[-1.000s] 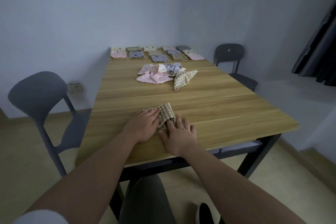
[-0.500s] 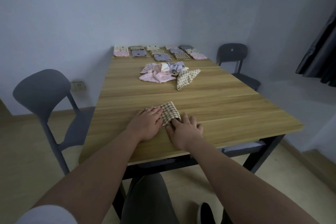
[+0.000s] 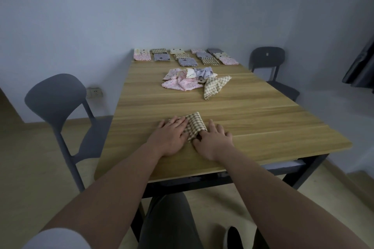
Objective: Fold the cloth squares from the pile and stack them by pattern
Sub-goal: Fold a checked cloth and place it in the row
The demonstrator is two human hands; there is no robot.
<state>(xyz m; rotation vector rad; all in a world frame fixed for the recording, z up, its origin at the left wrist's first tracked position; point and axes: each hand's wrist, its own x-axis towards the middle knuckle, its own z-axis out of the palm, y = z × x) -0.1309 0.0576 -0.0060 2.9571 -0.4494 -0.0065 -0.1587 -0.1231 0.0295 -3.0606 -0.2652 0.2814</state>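
Note:
A brown-and-cream checked cloth square (image 3: 194,126), partly folded, lies near the front of the wooden table (image 3: 263,119). My left hand (image 3: 171,137) lies flat on its left part and presses it down. My right hand (image 3: 212,139) rests beside its right edge, the index finger tucked under the cloth's fold. Farther back sits the loose pile (image 3: 188,81) of pink, white and grey-lilac cloths, with a checked one (image 3: 215,86) at its right. Several folded stacks (image 3: 186,56) line the far edge, sorted by pattern.
A grey chair (image 3: 58,103) stands at the table's left side and a dark chair (image 3: 267,60) at the far right. A wall socket (image 3: 94,92) is low on the back wall. A dark curtain (image 3: 362,66) hangs at the right. My knee (image 3: 168,218) is under the table's front edge.
My hands stay on the checked cloth. My right hand has shifted slightly, its index finger now under the fold at the cloth's right edge.

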